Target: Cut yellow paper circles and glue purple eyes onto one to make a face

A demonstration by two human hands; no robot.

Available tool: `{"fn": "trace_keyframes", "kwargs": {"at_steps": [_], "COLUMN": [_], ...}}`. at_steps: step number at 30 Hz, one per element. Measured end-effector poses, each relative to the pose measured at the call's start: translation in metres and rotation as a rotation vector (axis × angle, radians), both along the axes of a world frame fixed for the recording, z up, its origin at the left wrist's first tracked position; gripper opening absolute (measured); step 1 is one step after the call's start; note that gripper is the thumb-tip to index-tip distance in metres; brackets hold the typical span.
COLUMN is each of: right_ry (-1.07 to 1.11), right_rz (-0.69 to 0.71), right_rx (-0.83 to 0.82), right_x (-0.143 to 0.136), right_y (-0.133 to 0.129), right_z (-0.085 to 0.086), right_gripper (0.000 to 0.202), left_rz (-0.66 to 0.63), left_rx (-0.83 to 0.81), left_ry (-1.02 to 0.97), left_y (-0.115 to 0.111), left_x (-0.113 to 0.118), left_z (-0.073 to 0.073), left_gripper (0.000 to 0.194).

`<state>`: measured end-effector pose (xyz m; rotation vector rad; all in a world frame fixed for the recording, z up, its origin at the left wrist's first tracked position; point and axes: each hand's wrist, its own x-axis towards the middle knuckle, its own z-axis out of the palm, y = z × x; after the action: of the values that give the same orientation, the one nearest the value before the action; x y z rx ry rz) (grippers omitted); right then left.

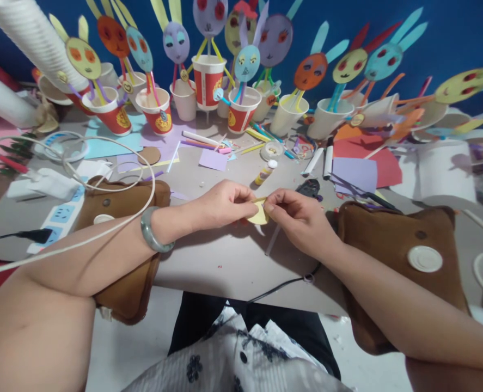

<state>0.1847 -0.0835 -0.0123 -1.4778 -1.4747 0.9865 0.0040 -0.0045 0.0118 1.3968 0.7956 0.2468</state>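
Note:
Between my two hands is a small piece of yellow paper (259, 214), held just above the near middle of the table. My left hand (227, 206) pinches its left side, with a greenish bangle (150, 231) on the wrist. The fingers of my right hand (296, 215) close on its right side. Part of the paper is hidden by the fingertips. A small bottle with a yellow label and white cap (266, 172) stands just beyond my hands. Beside my right hand lies a black tool (309, 189), partly covered; its kind is unclear.
Paper cups with rabbit-faced paper figures (247, 65) line the back. Brown padded cushions (404, 261) lie under both forearms. A white cable (151, 179) loops over the left side near a power strip (59, 218). Markers (328, 159) and coloured paper (366, 158) lie at right.

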Motion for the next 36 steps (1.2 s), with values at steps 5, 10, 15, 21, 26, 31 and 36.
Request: {"fn": "trace_keyframes", "kwargs": {"at_steps": [5,10,15,21,26,31,36], "right_ry": [0.041,0.102,0.200,0.181,0.121,0.106,0.115], "right_rz": [-0.029,-0.021,0.027,0.043,0.055,0.074,0.065], "right_rx": [-0.027,-0.098,-0.158,-0.163,-0.144,-0.129,-0.127], "right_x": [0.0003,0.0025,0.0051,0.0061,0.0038,0.0027,0.0036], "right_y": [0.0002,-0.0002,0.0041,0.0052,0.0037,0.0019,0.0012], "right_z": [0.0015,-0.0007,0.0009,0.0021,0.0050,0.0040,0.0024], "right_gripper": [0.023,0.030,0.035,0.036,0.037,0.034,0.032], "left_rz": [0.001,-0.015,-0.027,-0.047,-0.057,-0.052,-0.057], "left_rx": [-0.019,0.010,0.042,0.090,0.087,0.085,0.077], "left_ry": [0.006,-0.001,-0.002,0.027,0.043,0.054,0.049], "left_y": [0.0012,0.0011,0.0005,0.0015,0.0018,0.0019,0.0029], "left_x": [0.0004,-0.0006,-0.0016,-0.0013,-0.0017,-0.0017,-0.0017], "left_z": [0.0017,-0.0002,-0.0028,-0.0040,-0.0037,-0.0049,-0.0058], "left_gripper": [0.020,0.017,0.015,0.014,0.014,0.013,0.013]}}
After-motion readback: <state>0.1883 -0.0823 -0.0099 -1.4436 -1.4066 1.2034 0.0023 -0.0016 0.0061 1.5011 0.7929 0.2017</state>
